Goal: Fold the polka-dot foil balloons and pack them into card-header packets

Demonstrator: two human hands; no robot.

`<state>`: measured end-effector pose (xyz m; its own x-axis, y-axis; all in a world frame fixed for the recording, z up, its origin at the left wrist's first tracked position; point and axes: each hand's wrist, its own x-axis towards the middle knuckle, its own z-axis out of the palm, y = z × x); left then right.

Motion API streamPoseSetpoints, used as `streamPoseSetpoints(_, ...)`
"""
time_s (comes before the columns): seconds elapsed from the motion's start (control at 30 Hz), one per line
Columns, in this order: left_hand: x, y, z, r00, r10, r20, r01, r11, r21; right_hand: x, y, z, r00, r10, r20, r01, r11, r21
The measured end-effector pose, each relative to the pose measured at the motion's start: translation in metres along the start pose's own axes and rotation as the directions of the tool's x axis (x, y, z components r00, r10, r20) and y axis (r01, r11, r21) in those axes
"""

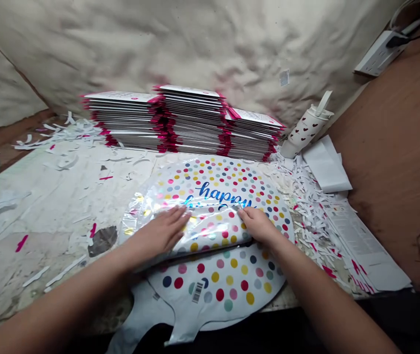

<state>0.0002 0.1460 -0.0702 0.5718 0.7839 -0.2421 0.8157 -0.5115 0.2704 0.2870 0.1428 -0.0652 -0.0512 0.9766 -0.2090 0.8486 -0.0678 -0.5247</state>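
Note:
In front of me lies a flat, uninflated foil balloon (265, 196) with coloured dots and blue lettering that reads "happy", the line below partly covered. A folded foil balloon (210, 228) lies across its middle, shiny and creased. My left hand (167, 226) rests flat on the left of the fold, fingers stretched out. At the right end of the fold my right hand (257, 223) is closed, thumb and fingers pinching the foil. Balloon tails (184, 319) with a barcode hang toward the front edge.
Behind stand three stacks of pink-edged white cardboard packs (195, 118). To the right are a tilted tumbler with hearts (306, 130), white papers (326, 164) and heaps of paper strips (306, 196). More scraps (62, 132) lie left. A power strip (377, 54) is fixed at upper right.

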Motion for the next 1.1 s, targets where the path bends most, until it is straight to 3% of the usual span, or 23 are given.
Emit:
streamPoseSetpoints(0.07, -0.008, -0.004, -0.013, 0.973, -0.202, -0.110, 0.203, 0.979, -0.005, 0.004, 0.003, 0.005, 0.999, 0.035, -0.024, -0.035, 0.999, -0.012)
streamPoseSetpoints(0.13, -0.020, 0.011, -0.022, 0.889, -0.298, -0.347, 0.318, 0.948, 0.002, 0.004, 0.004, 0.007, 0.997, 0.058, -0.044, -0.059, 0.998, -0.026)
streamPoseSetpoints(0.2, -0.030, 0.042, -0.020, 0.808, -0.149, -0.570, 0.219, 0.974, 0.057, 0.002, 0.004, 0.008, 0.996, 0.070, -0.061, -0.073, 0.996, -0.044)
streamPoseSetpoints(0.23, -0.033, 0.060, -0.014, 0.817, 0.011, -0.576, 0.059, 0.993, 0.103, 0.001, 0.003, 0.008, 0.995, 0.074, -0.069, -0.078, 0.995, -0.055)
streamPoseSetpoints(0.27, -0.034, 0.076, -0.005, 0.833, 0.140, -0.535, -0.082, 0.988, 0.131, 0.001, 0.002, 0.008, 0.994, 0.077, -0.075, -0.082, 0.994, -0.067)
streamPoseSetpoints(0.3, -0.033, 0.090, 0.005, 0.877, 0.215, -0.430, -0.176, 0.976, 0.129, 0.000, 0.001, 0.008, 0.993, 0.080, -0.082, -0.087, 0.993, -0.080)
streamPoseSetpoints(0.37, -0.027, 0.105, 0.026, 0.950, 0.199, -0.240, -0.188, 0.980, 0.068, -0.004, -0.003, 0.009, 0.990, 0.101, -0.101, -0.111, 0.988, -0.106)
streamPoseSetpoints(0.43, -0.020, 0.105, 0.042, 0.985, 0.119, -0.126, -0.116, 0.993, 0.028, -0.012, -0.010, 0.013, 0.974, 0.110, -0.199, -0.141, 0.979, -0.149)
streamPoseSetpoints(0.47, -0.017, 0.102, 0.046, 0.990, 0.095, -0.107, -0.093, 0.995, 0.023, -0.016, -0.013, 0.016, 0.961, 0.067, -0.268, -0.120, 0.975, -0.186)
streamPoseSetpoints(0.53, -0.015, 0.095, 0.050, 0.991, 0.088, -0.098, -0.086, 0.996, 0.024, -0.025, -0.018, 0.024, 0.936, -0.144, -0.320, 0.045, 0.954, -0.297)
streamPoseSetpoints(0.6, -0.015, 0.091, 0.048, 0.992, 0.090, -0.090, -0.088, 0.996, 0.026, -0.032, -0.015, 0.032, 0.920, -0.346, -0.184, 0.262, 0.892, -0.367)
streamPoseSetpoints(0.67, -0.017, 0.091, 0.044, 0.992, 0.094, -0.084, -0.093, 0.996, 0.019, -0.036, -0.005, 0.035, 0.943, -0.332, -0.036, 0.298, 0.886, -0.355)
streamPoseSetpoints(0.73, -0.019, 0.091, 0.042, 0.992, 0.102, -0.081, -0.102, 0.995, 0.008, -0.041, 0.009, 0.032, 0.968, -0.247, -0.031, 0.221, 0.910, -0.351)
streamPoseSetpoints(0.77, -0.020, 0.091, 0.041, 0.991, 0.106, -0.076, -0.106, 0.994, 0.003, -0.044, 0.016, 0.028, 0.963, -0.267, -0.045, 0.234, 0.903, -0.360)
streamPoseSetpoints(0.8, -0.020, 0.090, 0.040, 0.991, 0.112, -0.067, -0.113, 0.994, -0.001, -0.047, 0.020, 0.024, 0.940, -0.338, -0.052, 0.296, 0.879, -0.375)
streamPoseSetpoints(0.9, -0.019, 0.089, 0.037, 0.990, 0.134, -0.042, -0.135, 0.991, -0.013, -0.056, 0.021, 0.016, 0.799, -0.602, 0.003, 0.538, 0.712, -0.452)
streamPoseSetpoints(1.03, -0.010, 0.091, 0.029, 0.994, 0.061, -0.088, -0.057, 0.997, 0.047, -0.069, -0.003, 0.015, 0.722, -0.692, 0.006, 0.579, 0.600, -0.551)
streamPoseSetpoints(1.1, -0.004, 0.090, 0.023, 0.993, -0.044, -0.111, 0.054, 0.994, 0.092, -0.077, -0.011, 0.015, 0.596, -0.802, -0.022, 0.688, 0.525, -0.501)
